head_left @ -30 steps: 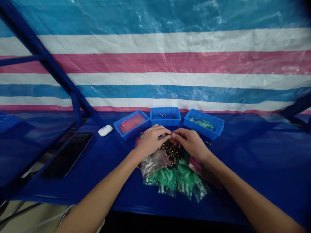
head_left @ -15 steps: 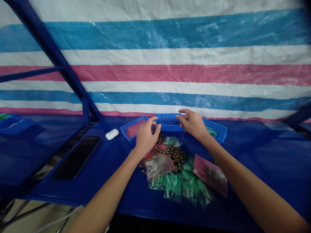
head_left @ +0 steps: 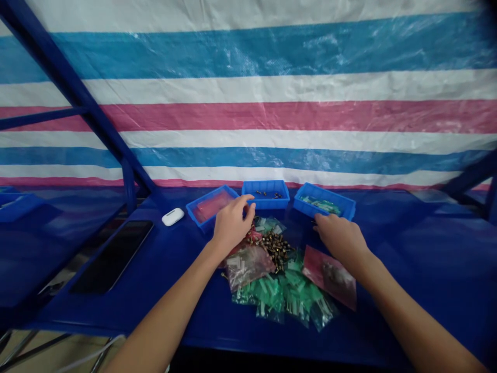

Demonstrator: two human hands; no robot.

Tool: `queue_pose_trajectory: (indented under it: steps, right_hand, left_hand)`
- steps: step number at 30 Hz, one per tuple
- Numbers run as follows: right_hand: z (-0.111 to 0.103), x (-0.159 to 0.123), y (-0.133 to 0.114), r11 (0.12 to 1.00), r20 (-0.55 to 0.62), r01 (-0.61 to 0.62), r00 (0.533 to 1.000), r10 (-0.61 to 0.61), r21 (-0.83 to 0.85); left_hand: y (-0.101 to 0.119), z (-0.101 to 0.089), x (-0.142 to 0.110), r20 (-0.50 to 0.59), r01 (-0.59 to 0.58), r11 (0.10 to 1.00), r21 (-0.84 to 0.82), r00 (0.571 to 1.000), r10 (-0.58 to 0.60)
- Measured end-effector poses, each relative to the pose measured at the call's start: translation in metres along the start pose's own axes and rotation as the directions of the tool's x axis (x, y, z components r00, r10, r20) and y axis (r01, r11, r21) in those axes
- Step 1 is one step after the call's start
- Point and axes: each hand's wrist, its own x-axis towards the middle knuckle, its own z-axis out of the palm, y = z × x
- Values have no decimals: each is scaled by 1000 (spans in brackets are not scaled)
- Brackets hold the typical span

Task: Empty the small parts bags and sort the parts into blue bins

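Note:
My left hand (head_left: 232, 225) hovers over the far left side of a heap of small bags, its fingers curled against the thumb; what they hold is hidden. Just beyond it sits the left blue tray (head_left: 202, 207) with pink contents. My right hand (head_left: 340, 237) rests on the table in front of the right blue tray (head_left: 325, 210) of green pieces. Its fingers are bunched and bent down to the surface, with the tips hidden. Between the hands lies a pile of brass screws (head_left: 275, 246). The middle blue tray (head_left: 265, 201) holds a few brass pieces.
Green bags (head_left: 287, 298), a pink bag (head_left: 330, 274) and a clear bag (head_left: 246, 261) lie in front of the screws. A white earbud case (head_left: 173, 216) and a dark phone (head_left: 112, 256) lie to the left. A blue frame strut (head_left: 77, 98) slants at left. A striped tarp hangs behind.
Both hands parted from a joint pinch over the screws. The right hand reached to the middle tray, then drew back to the table by the right tray. The left hand stayed near the left tray.

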Motion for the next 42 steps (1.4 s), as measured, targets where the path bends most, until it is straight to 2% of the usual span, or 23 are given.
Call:
queue_pose_trajectory:
  steps: [5,7,9,11,14,19,24,31,37,42]
  right_hand:
    - [3,3,-4,1000,5,19,1000,-19,4]
    - [0,5,-8,996,-19,42,999,-40,76]
    - [-6,8,-16,974,-87,123,990,-108,192]
    - [-15,11,-26,926,-185,241,964,-192,291]
    - [-27,15,-43,871,-298,362,916,-267,332]
    - [-27,19,-57,812,-378,465,864,-332,351]
    - [-12,19,-57,739,-407,448,877,-255,503]
    - [-7,15,-54,556,-344,373,925,-161,743]
    - [-9,12,-55,397,-271,317,948,-168,862]
    - [-8,12,-58,198,-198,237,960,-197,951]
  left_hand:
    - [-1,0,0,-3,-6,1000,-6,1000,6]
    - [0,-1,0,-13,-20,1000,-23,1000,20]
    - [2,-2,0,7,-48,997,-62,999,49]
    - [5,-3,1,69,-88,988,-126,993,97]
    - [9,-3,1,167,-111,969,-221,974,150]
    - [12,-2,2,223,-46,950,-308,968,119]
    - [12,-2,2,248,5,924,-382,964,97]
    - [12,0,2,230,37,907,-419,971,67]
    - [12,2,-1,233,48,897,-440,971,63]
    - [14,2,-1,219,29,896,-443,973,77]
